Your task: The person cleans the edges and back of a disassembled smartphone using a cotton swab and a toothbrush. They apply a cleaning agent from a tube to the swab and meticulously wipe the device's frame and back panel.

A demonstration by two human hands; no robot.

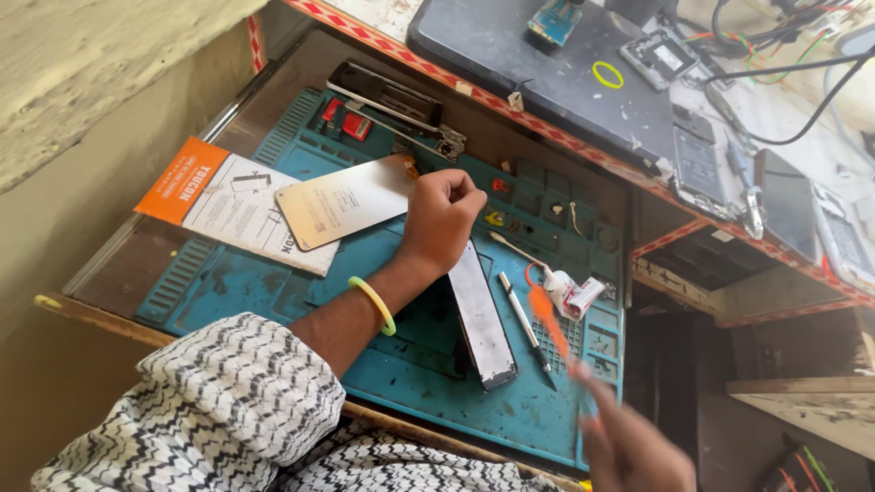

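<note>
Left hand point(444, 215) pins grey phone point(481, 314) — orange-white box point(232, 202) lies beside it.

A: State the mat point(273, 282) colour.
B: Teal-blue, with worn dark patches. The bench point(383, 41) edge carries a red strip with a pale diamond pattern.
A: The sleeve point(228, 401)?
B: White, with a black woven zigzag pattern. The wristband point(375, 305) is yellow-green.
A: The items on the mat?
B: The flat panel point(346, 200) is pale gold. The booklet point(228, 205) is white with an orange band. The long slab point(481, 314) is silver-grey, its edges black. The blurred tool point(547, 319) is orange.
</note>
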